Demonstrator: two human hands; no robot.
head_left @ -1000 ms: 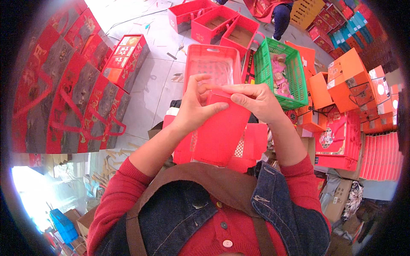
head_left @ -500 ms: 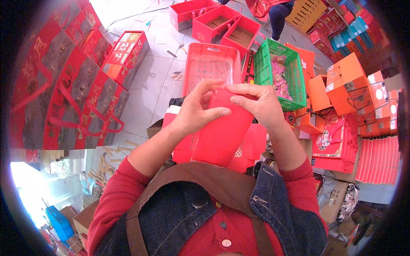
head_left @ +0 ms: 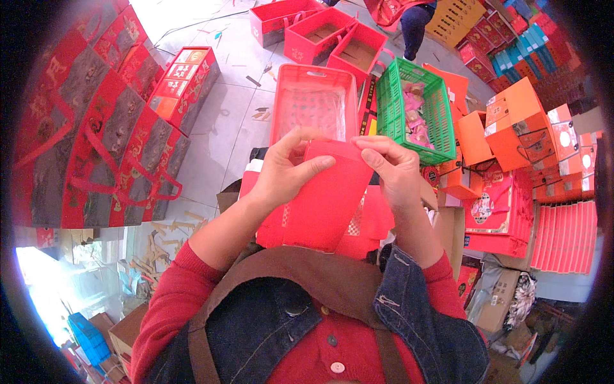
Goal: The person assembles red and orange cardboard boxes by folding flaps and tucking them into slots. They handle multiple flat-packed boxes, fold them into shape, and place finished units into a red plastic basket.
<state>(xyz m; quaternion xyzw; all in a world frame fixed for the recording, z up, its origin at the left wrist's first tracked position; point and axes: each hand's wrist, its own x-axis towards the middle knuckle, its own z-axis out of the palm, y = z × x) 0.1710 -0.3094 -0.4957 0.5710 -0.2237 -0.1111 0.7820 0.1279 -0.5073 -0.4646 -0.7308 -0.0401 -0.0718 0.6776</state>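
A plain red cardboard box point(head_left: 326, 198), standing in front of my chest, is between my two hands. My left hand point(head_left: 289, 168) grips its far left corner, thumb on the face towards me and fingers behind the edge. At the far right corner my right hand point(head_left: 395, 165) pinches the top edge between thumb and fingertips. Under and beside the box lie more red card pieces point(head_left: 377, 217) with a patterned strip. Just beyond my hands is a red plastic crate point(head_left: 279, 105) with a see-through lining.
A green plastic basket point(head_left: 391, 112) with pink packets stands to the right of the crate. Open red boxes point(head_left: 313, 41) stand farther off. Large red-and-grey gift bags point(head_left: 128, 147) line the left. Orange boxes point(head_left: 511, 115) and a red gift box point(head_left: 499, 211) are stacked at right.
My right hand has moved slightly down and its fingers now pinch the box's right corner. The box's top face has tilted and more of it shows between my hands.
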